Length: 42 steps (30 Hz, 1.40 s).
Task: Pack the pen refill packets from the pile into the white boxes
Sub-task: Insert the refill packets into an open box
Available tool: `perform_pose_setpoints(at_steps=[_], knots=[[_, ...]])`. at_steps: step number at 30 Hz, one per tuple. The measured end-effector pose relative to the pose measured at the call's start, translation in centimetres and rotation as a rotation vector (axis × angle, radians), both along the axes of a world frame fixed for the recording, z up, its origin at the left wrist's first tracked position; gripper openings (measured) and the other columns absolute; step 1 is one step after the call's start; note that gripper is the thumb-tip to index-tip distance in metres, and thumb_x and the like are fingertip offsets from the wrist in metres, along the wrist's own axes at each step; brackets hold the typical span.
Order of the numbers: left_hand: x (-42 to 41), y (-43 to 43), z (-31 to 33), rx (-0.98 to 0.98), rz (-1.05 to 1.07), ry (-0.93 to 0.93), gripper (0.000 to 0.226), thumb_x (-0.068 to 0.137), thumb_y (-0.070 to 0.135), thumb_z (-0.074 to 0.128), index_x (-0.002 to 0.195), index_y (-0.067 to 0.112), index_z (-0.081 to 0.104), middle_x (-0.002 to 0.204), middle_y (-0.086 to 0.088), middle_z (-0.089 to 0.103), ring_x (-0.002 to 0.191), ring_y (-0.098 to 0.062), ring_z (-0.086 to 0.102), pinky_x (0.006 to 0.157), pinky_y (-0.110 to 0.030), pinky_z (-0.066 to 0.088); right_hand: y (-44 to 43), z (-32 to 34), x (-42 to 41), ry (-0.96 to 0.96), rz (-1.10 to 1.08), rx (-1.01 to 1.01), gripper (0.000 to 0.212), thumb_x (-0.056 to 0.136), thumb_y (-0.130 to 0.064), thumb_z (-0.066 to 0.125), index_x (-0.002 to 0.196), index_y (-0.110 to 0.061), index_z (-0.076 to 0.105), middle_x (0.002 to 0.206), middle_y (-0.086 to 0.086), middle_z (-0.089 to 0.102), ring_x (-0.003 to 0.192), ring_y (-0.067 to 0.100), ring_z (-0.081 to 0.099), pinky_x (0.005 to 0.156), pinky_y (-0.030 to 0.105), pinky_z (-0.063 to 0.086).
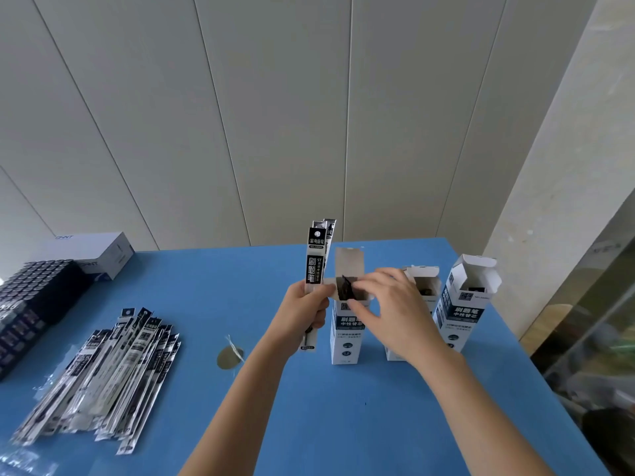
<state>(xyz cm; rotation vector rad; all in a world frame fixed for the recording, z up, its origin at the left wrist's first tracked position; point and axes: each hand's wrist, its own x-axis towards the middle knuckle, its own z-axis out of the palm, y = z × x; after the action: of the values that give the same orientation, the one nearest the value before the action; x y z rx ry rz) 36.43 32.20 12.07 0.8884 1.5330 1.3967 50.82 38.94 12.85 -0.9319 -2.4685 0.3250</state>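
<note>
While your left hand (304, 314) grips packets (315, 259) and your right hand (395, 314), grip unclear, works one into a box (347, 334), a big pile (103, 376) waits.

On the table (309, 424) the leftmost box (345, 331) is stood upright. A second box (427, 286) is set just to its right, and a third box (462, 304) farther right. Upright packets (315, 266) are held just left of it by the left hand (302, 314). The right hand (395, 310) is placed at its mouth. The pile (103, 376) is spread well to its left, with a round disc (226, 358) between them.
</note>
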Motion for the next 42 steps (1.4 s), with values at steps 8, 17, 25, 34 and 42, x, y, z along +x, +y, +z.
perform_pose_setpoints(at_steps=[8,17,25,34,42], knots=[[0.1,-0.9,-0.1,0.0,0.0,-0.01,0.039,0.093,0.011,0.049,0.06,0.019,0.029,0.048,0.009,0.025,0.043,-0.009,0.018,0.042,-0.018,0.021,-0.5,0.0,0.5,0.112,0.039,-0.139,0.039,0.084,-0.034,0.063,0.121,-0.025,0.056,0.116,-0.011,0.059,0.111,0.009,0.05,0.089,0.018,0.038],[-0.9,-2.7,1.7,0.087,-0.028,-0.102,0.013,0.086,0.023,0.044,0.082,0.011,0.048,0.063,0.003,0.038,0.057,-0.015,0.036,0.061,-0.027,0.03,-0.3,-1.1,0.5,0.208,0.12,-0.219,0.04,0.082,-0.021,0.067,0.121,-0.025,0.057,0.112,-0.022,0.054,0.101,-0.004,0.05,0.091,0.011,0.04],[-0.7,-2.5,4.8,0.255,-0.133,0.2,0.024,0.099,0.009,0.036,0.108,0.005,0.058,0.106,-0.002,0.069,0.105,-0.014,0.064,0.094,-0.024,0.049,0.0,-1.7,0.4,0.28,0.141,-0.283,0.039,0.082,-0.015,0.068,0.119,-0.025,0.058,0.11,-0.02,0.055,0.104,0.003,0.054,0.094,0.014,0.044],[0.8,0.4,5.7,0.327,0.045,0.196,0.017,0.093,0.012,0.053,0.092,0.019,0.069,0.113,-0.013,0.063,0.095,-0.007,0.06,0.08,-0.013,0.048,0.0,-2.2,0.3,0.388,0.124,-0.398,0.052,0.08,-0.013,0.07,0.125,-0.029,0.05,0.111,-0.02,0.059,0.109,-0.011,0.049,0.091,0.002,0.04],[1.6,1.9,4.8,0.342,0.258,0.108,0.023,0.09,0.014,0.058,0.091,-0.008,0.065,0.11,-0.016,0.058,0.074,0.004,0.054,0.063,0.0,0.042,-0.1,-2.2,0.2,0.408,0.127,-0.442,0.05,0.081,-0.011,0.068,0.124,-0.03,0.051,0.112,-0.021,0.059,0.109,-0.008,0.05,0.088,0.0,0.039]])
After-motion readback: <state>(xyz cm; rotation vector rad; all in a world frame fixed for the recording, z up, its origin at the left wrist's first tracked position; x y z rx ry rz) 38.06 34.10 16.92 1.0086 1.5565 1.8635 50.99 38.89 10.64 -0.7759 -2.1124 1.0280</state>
